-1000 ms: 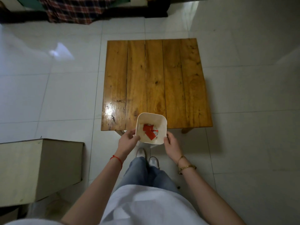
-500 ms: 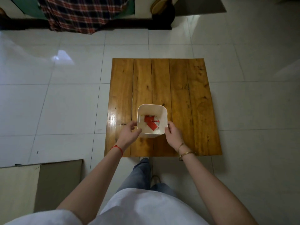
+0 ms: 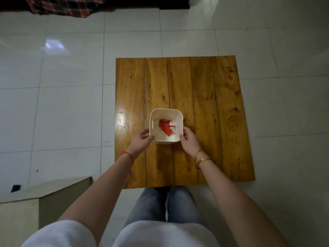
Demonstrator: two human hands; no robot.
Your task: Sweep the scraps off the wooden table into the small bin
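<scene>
The small white bin [image 3: 166, 139] stands upright on the wooden table [image 3: 204, 97], a little left of its middle. Red and white paper scraps [image 3: 165, 128] lie in the bottom of the bin. My left hand [image 3: 140, 140] grips the bin's near left corner and my right hand [image 3: 189, 141] grips its near right corner. I see no loose scraps on the bare planks around the bin.
A cardboard box [image 3: 53, 196] stands on the white tiled floor at the lower left, close to the table's near left corner. A plaid cloth [image 3: 62, 6] hangs along the far edge. My legs are at the table's near edge.
Both hands carried the bin from past the table's near edge onto the tabletop, farther in from that edge. The view has shifted forward over the table.
</scene>
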